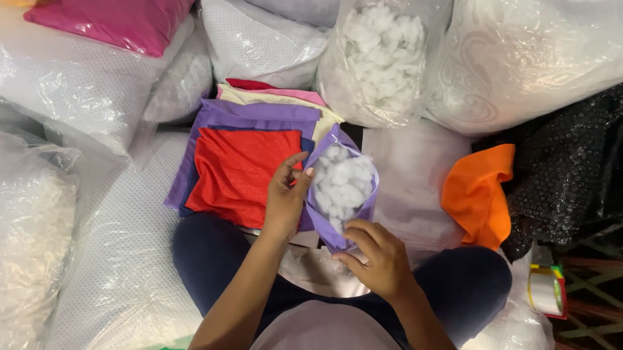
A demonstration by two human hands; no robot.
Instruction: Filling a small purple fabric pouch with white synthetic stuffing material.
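My left hand (285, 193) pinches the left edge of a purple fabric cover (321, 225), holding its mouth apart. Inside the cover lies white fluffy stuffing (341, 184). My right hand (377, 256) grips the cover's near lower edge. The cover rests above my lap, between my knees in dark blue trousers. Just left of it is a stack of flat fabric pieces, a red one (237, 171) on top of purple (251, 115), cream and pink ones.
A clear bag of white stuffing (378, 58) stands behind the stack. An orange cloth (477, 194) lies to the right, a pink cushion (114, 5) at far left. White wrapped pillows (68, 77) surround me. A roll of tape (547, 290) sits at the right.
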